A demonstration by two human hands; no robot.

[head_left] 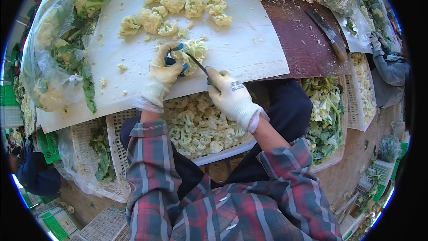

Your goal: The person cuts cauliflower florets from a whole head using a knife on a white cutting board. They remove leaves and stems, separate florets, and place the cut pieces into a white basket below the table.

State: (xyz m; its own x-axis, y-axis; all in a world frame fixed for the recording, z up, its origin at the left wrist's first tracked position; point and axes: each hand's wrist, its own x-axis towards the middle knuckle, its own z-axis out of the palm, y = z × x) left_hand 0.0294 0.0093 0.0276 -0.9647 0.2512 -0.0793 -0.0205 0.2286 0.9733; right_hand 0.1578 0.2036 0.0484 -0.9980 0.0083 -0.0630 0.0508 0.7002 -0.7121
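My left hand [164, 70], in a coated work glove with blue showing at the fingertips, grips a cauliflower piece [195, 52] near the front edge of the white board [240, 47]. In my gloved right hand [229, 92] is a small knife [197, 63], its dark blade against the cauliflower piece; the handle is mostly hidden in the fist. Several cut cauliflower florets [174, 3] lie on the board beyond both hands. Below the board edge, between my knees, a white crate [227, 152] holds many small florets.
Bagged cauliflowers [50, 57] with leaves lie at left. A large knife with a wooden handle [338, 51] rests on the dark red tabletop [291, 40]. Crates of leaves [324, 124] and florets [362, 87] stand at right. A co-worker's sleeve [389, 68] is at far right, another person at far left.
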